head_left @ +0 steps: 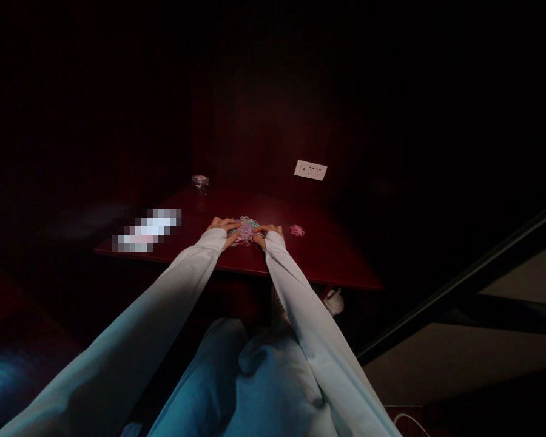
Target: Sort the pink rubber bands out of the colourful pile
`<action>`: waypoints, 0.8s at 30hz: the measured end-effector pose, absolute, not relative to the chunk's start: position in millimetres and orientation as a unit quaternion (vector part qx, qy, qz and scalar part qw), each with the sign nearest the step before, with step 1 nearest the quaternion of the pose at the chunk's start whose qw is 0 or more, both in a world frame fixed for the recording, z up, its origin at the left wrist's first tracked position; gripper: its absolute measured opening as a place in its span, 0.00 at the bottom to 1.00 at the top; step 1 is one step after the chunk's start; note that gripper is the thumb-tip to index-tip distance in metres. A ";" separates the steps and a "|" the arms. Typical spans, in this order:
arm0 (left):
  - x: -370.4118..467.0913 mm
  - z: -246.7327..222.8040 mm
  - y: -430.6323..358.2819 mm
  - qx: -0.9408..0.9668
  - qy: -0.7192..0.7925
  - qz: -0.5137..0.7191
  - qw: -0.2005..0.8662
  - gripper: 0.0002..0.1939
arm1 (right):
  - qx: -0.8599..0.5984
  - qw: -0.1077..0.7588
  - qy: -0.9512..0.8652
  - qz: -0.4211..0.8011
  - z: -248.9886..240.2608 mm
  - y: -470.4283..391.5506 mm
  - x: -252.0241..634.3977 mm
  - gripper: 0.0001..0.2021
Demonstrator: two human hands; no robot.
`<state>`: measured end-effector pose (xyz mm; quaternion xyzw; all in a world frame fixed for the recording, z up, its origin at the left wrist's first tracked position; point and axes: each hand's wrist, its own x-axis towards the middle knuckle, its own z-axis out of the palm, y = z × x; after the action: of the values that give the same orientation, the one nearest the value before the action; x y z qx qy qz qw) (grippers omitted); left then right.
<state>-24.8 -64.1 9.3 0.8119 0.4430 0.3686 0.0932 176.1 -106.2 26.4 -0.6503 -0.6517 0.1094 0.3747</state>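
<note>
A small heap of thin, multicoloured strands or bands (246, 232), pink, green and purple, lies on the dark red table (318, 261). My left hand (224, 227) touches the heap from the left, its fingers apart and laid over the edge. From the right my right hand (266, 233) reaches into the same heap, fingers spread above it and thumb lower down. A smaller pink pile (297, 230) sits to the right of my right hand, not touched. Whether any single strand is between my fingers is too small to tell.
A clear jar with a lid (200, 184) stands at the back left of the table. A blurred-out bright rectangle (149, 230) lies at the left edge. A white socket plate (310, 170) is on the back wall.
</note>
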 end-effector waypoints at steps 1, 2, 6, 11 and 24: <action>-25.2 9.3 -63.6 0.814 0.442 0.366 0.093 0.19 | -0.651 0.371 -0.653 0.110 26.4 -105.9 175.7 0.09; -25.5 9.4 -63.1 0.816 0.440 0.364 0.093 0.19 | -0.650 0.368 -0.655 0.111 26.2 -105.5 175.4 0.10; -26.5 9.7 -61.8 0.822 0.431 0.361 0.089 0.20 | -0.644 0.368 -0.662 0.109 24.5 -103.5 174.4 0.08; -27.2 9.9 -62.2 0.822 0.431 0.361 0.087 0.20 | -0.641 0.360 -0.670 0.103 22.3 -101.9 174.6 0.08; -25.5 10.1 -64.2 0.820 0.437 0.359 0.088 0.21 | -0.604 0.396 -0.684 0.099 18.2 -101.7 179.7 0.04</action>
<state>-25.5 -64.2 10.1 0.8202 0.4369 0.3588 0.0876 179.7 -101.7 18.2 -0.6043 -0.6841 0.0988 0.3964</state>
